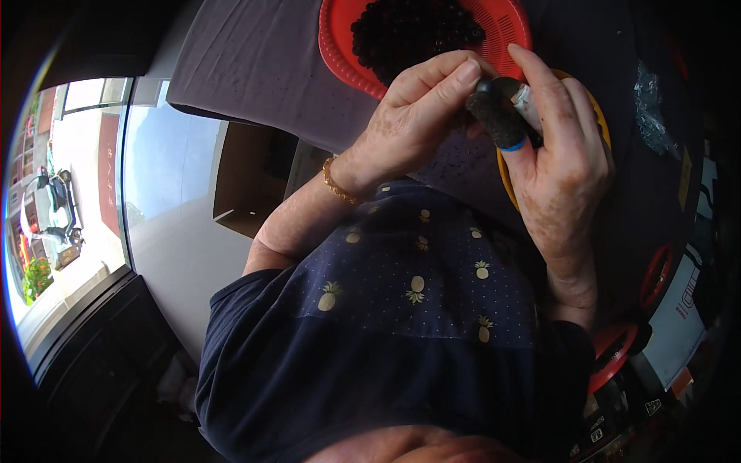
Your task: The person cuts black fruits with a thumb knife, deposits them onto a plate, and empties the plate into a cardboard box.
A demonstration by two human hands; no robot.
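Observation:
My left hand [421, 108], a gold bracelet on its wrist, pinches a small dark round piece [484, 86] between thumb and fingertips. Close against it is my right hand [567, 143], whose thumb wears a dark sleeve [494, 119] with a blue edge. Between that thumb and the curled fingers sits a small greyish tool with white wrapping [526, 103]; its exact kind is hidden. Just beyond the hands stands a red plastic basket [336, 46] holding a heap of small black round pieces [413, 35]. A yellow-rimmed container [505, 174] lies partly beneath my right hand.
Dark cloth [255, 62] covers the table, with small dark bits scattered on it. A clear crumpled plastic bag [652, 108] lies at the right. An open cardboard box [243, 181] stands below the table edge at left, near a glass door [174, 147]. Red round objects [614, 355] are at lower right.

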